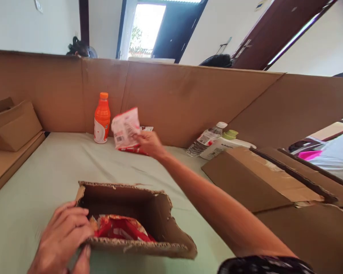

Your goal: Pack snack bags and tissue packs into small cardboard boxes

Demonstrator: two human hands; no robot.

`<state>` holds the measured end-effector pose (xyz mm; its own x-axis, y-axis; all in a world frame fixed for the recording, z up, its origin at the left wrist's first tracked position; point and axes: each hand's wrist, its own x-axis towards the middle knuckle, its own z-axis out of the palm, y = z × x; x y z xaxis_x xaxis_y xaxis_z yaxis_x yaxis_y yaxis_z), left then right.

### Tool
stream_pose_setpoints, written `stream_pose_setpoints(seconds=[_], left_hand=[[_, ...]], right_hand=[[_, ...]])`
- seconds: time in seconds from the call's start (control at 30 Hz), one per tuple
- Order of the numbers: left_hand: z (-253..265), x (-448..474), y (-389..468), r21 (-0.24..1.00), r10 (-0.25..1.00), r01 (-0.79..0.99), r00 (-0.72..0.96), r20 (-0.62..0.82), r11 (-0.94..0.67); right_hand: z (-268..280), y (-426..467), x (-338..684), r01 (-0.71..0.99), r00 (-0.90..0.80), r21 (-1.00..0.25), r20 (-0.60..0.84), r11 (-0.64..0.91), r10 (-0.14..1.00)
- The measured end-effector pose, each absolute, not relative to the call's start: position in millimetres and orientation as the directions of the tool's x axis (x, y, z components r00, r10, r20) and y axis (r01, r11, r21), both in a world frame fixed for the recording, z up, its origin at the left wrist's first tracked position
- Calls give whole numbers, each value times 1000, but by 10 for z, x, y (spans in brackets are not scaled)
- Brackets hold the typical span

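Note:
My right hand (150,143) reaches to the back of the table with its fingers closed on a white and pink packet (126,128), which shows a barcode. Behind and below that packet, red packaging (135,149) lies against the cardboard wall. With my left hand (64,232) I grip the left end of an open cardboard box (143,247), thumb outside and fingers over the rim. Inside the box rests a red and orange packet (120,227). Just left of the held packet stands an orange bottle (102,120), upright with its cap on.
A cardboard wall (174,99) runs along the back. To the right, a clear bottle (207,139) leans beside a white container (224,147) and a green item (230,134). Cardboard boxes sit at right (251,179) and left (15,125). Beyond the wall, part of a person's head (79,48) shows.

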<state>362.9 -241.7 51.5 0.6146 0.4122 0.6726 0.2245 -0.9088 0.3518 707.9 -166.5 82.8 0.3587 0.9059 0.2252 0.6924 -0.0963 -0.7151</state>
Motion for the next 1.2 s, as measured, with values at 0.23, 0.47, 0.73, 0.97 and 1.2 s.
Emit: stream_pose_setpoints(seconds=[0.23, 0.47, 0.73, 0.97, 1.2], left_hand=[[586, 3620, -2428, 388, 415, 190, 629, 658, -902], [615, 3626, -2477, 379, 421, 202, 595, 685, -903], [606, 3599, -2501, 363, 398, 187, 606, 689, -913], [556, 3596, -2477, 372, 399, 182, 623, 673, -910], [427, 3424, -2514, 371, 464, 279, 538, 704, -886]], right_hand=[[1454, -3235, 6774, 891, 193, -423, 685, 167, 703], [1351, -3414, 6411, 903, -352, -58, 468, 425, 811], [1045, -3056, 6231, 962, -267, 17, -156, 272, 951], [970, -2864, 6150, 887, -456, -263, -381, 379, 804], [1266, -3458, 6505, 928, -168, -277, 286, 249, 943]])
